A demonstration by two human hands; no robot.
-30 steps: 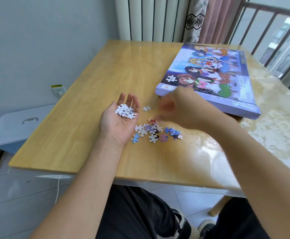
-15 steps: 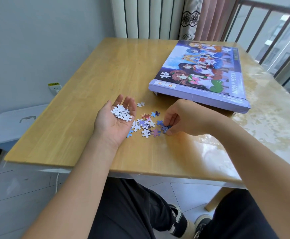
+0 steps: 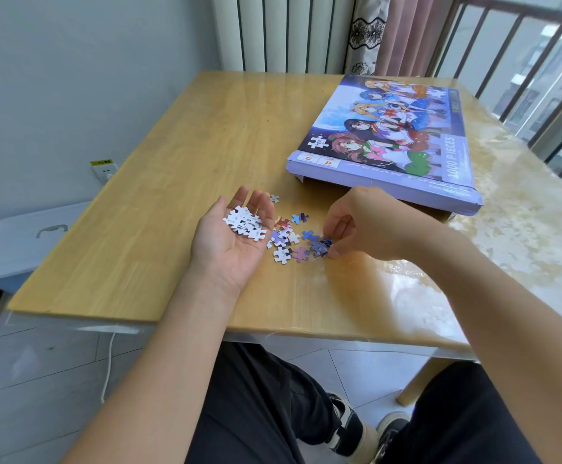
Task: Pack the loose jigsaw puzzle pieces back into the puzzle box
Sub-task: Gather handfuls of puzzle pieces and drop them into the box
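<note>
My left hand [image 3: 229, 242] lies palm up on the wooden table [image 3: 159, 209], fingers straight, carrying a small heap of white-backed puzzle pieces [image 3: 244, 224]. Just right of it several loose coloured pieces [image 3: 289, 241] are scattered on the table. My right hand [image 3: 363, 222] reaches down at the right end of that scatter, and its curled fingertips pinch blue pieces [image 3: 321, 246] there. The purple puzzle box [image 3: 393, 139], with a cartoon picture on its lid, lies closed-looking at the far right of the table, behind my right hand.
A single piece [image 3: 274, 198] lies apart beyond my left fingertips. A pale storage bin [image 3: 22, 239] stands on the floor left of the table, below a wall socket [image 3: 104, 169]. A radiator, a curtain and a window railing stand behind the table. My knees are under the near edge.
My right hand came down from above the scatter onto its right end and now pinches blue pieces there. My left hand has stayed palm up with its heap.
</note>
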